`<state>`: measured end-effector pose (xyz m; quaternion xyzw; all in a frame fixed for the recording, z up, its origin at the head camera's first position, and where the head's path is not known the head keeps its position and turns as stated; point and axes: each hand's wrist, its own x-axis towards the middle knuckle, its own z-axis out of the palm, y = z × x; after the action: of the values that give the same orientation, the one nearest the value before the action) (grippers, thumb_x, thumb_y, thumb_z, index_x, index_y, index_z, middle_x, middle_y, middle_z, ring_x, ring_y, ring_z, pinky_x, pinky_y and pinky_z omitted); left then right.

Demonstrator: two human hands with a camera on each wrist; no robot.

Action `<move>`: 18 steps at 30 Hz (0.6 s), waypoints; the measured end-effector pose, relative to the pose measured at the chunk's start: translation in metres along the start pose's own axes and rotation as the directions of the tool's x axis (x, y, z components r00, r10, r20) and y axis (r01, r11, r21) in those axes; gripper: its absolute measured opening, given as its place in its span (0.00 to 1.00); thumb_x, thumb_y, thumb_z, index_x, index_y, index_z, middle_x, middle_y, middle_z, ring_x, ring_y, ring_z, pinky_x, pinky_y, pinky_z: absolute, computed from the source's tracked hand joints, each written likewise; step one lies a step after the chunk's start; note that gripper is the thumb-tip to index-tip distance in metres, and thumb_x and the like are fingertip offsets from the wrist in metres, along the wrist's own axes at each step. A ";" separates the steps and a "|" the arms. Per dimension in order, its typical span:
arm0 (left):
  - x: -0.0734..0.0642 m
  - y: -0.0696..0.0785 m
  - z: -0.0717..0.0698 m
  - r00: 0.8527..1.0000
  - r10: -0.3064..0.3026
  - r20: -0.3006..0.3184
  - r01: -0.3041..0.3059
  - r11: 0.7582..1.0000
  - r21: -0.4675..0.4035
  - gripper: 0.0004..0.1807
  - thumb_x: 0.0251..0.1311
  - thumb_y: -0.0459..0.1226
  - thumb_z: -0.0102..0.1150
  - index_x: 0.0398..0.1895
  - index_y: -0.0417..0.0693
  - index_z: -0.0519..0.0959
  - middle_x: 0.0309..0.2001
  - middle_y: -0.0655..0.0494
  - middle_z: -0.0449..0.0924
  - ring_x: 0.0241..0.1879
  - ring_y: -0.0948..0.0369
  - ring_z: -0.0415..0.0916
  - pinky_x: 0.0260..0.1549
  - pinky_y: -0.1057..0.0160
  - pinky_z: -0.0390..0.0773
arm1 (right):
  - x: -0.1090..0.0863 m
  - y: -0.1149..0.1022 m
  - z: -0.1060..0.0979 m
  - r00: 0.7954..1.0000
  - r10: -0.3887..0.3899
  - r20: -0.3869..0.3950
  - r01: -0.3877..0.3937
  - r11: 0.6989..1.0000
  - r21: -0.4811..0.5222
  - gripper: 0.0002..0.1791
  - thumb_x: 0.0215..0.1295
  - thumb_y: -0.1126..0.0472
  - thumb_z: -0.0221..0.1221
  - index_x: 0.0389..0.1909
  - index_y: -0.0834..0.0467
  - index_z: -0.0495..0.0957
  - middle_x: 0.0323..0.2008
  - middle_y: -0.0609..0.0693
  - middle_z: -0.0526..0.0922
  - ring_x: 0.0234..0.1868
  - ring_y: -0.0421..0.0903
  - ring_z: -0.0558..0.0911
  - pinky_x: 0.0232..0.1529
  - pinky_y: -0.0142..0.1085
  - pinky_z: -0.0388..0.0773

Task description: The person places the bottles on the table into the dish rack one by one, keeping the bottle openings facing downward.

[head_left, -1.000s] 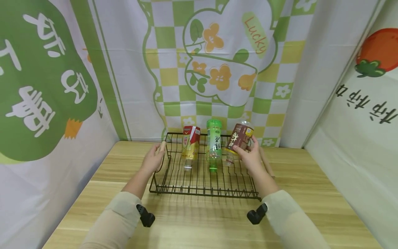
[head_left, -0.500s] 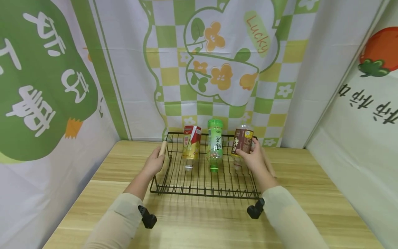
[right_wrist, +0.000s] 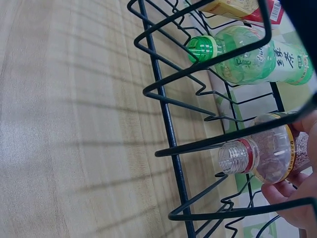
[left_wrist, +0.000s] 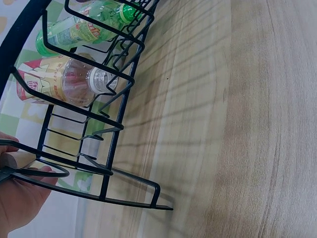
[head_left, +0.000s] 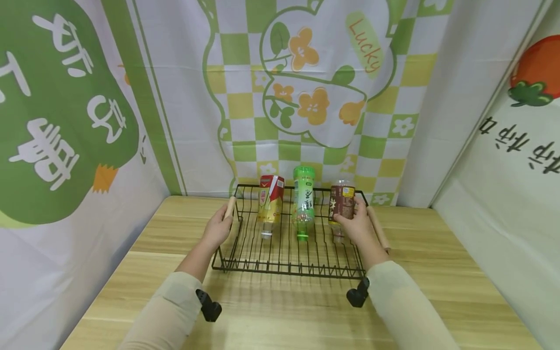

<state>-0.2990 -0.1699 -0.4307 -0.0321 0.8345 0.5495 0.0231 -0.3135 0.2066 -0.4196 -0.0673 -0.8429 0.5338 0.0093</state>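
My left hand (head_left: 217, 228) holds the pale wooden handle (head_left: 230, 206) on the left end of a black wire rack (head_left: 262, 270). At the rack's right side my right hand (head_left: 358, 223) grips a clear plastic bottle (head_left: 342, 199) by its brown label. This bottle points neck down among the wires; its bare threaded mouth and red ring show in the right wrist view (right_wrist: 250, 156). Left of it, a green tea bottle (head_left: 304, 194) leans neck down in the rack, green at its mouth. Further left leans a bottle with a yellow and red label (head_left: 270, 199), its neck ringed white.
The rack stands on a light wooden table (head_left: 280, 316). Its other wooden handle (head_left: 378, 228) is beside my right wrist. Close behind hangs a printed cloth (head_left: 245, 112), with more cloth along the left and right sides.
My right hand has moved the brown-labelled bottle slightly right and down, turning it from a slant to nearly straight in the rack. My left hand stays on the handle.
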 end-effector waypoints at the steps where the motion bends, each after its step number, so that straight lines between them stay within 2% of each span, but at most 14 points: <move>1: 0.000 0.000 0.000 1.000 0.001 0.000 -0.001 1.000 -0.003 0.32 0.76 0.40 0.34 0.79 0.43 0.42 0.78 0.40 0.45 0.75 0.44 0.48 0.70 0.42 0.57 | 0.000 0.001 0.001 1.000 -0.005 -0.003 0.005 1.000 -0.010 0.49 0.69 0.54 0.57 0.79 0.52 0.33 0.74 0.68 0.51 0.72 0.66 0.60 0.66 0.59 0.67; 9: -0.001 0.001 0.000 1.000 0.008 -0.003 -0.008 1.000 -0.010 0.32 0.76 0.40 0.34 0.78 0.41 0.43 0.78 0.40 0.46 0.76 0.45 0.45 0.73 0.43 0.53 | 0.002 0.002 0.004 1.000 -0.016 0.013 0.017 0.995 -0.095 0.48 0.70 0.51 0.55 0.79 0.52 0.33 0.75 0.69 0.50 0.72 0.66 0.60 0.67 0.58 0.66; 18: -0.004 0.003 0.000 1.000 0.008 -0.001 -0.008 1.000 0.014 0.31 0.77 0.39 0.34 0.78 0.41 0.43 0.78 0.39 0.46 0.76 0.43 0.45 0.71 0.41 0.55 | 0.002 0.003 0.004 0.999 -0.024 0.044 0.030 0.987 -0.160 0.47 0.73 0.50 0.53 0.79 0.53 0.31 0.76 0.65 0.48 0.71 0.66 0.62 0.67 0.59 0.66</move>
<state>-0.2953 -0.1686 -0.4280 -0.0287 0.8385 0.5437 0.0206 -0.3153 0.2040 -0.4239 -0.0452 -0.8840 0.4652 -0.0064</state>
